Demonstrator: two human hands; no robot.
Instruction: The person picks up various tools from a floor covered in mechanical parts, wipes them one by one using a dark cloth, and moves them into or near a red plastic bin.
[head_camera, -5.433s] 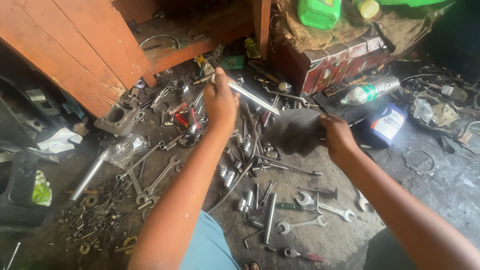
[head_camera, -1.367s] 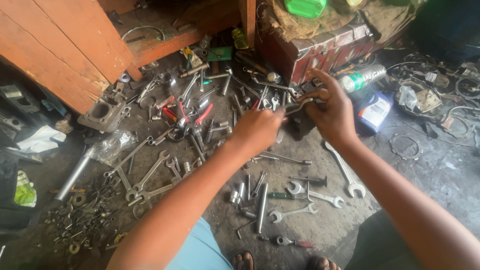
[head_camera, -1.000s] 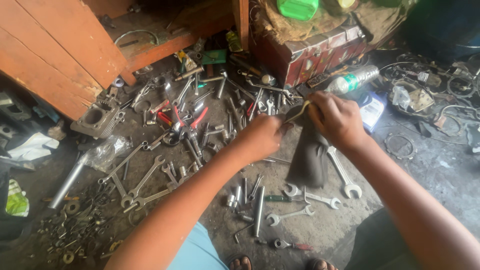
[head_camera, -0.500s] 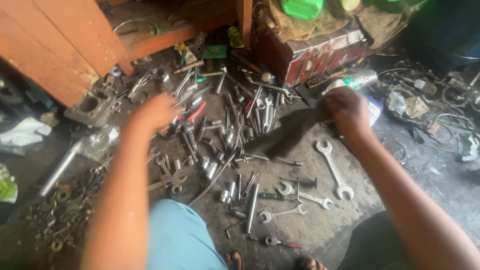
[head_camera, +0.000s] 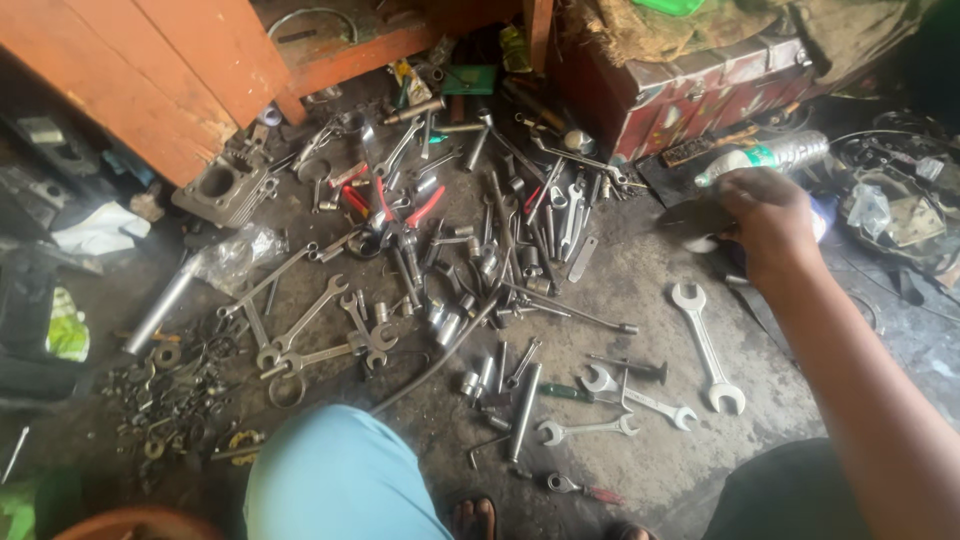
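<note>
My right hand (head_camera: 765, 215) reaches out to the right side of the dirt floor, its fingers closed on a dark rag (head_camera: 692, 216). It is just below a clear plastic bottle (head_camera: 770, 157) lying on its side. A large double-ended spanner (head_camera: 706, 345) lies on the ground just below and left of the hand. My left hand is out of the picture; only my knee in light blue cloth (head_camera: 340, 480) shows at the bottom. A heap of spanners, sockets and rods (head_camera: 480, 250) covers the middle of the floor.
Red-handled pliers (head_camera: 385, 205) lie in the heap. A metal cylinder block (head_camera: 222, 188) sits at the left by an orange wooden bench (head_camera: 170, 60). A red metal toolbox (head_camera: 690, 95) stands at the back right. Nuts and washers (head_camera: 170, 390) are scattered at the lower left.
My left hand has pulled back out of the view. My right hand has carried the dark rag rightward, from over the tool heap to beside the bottle.
</note>
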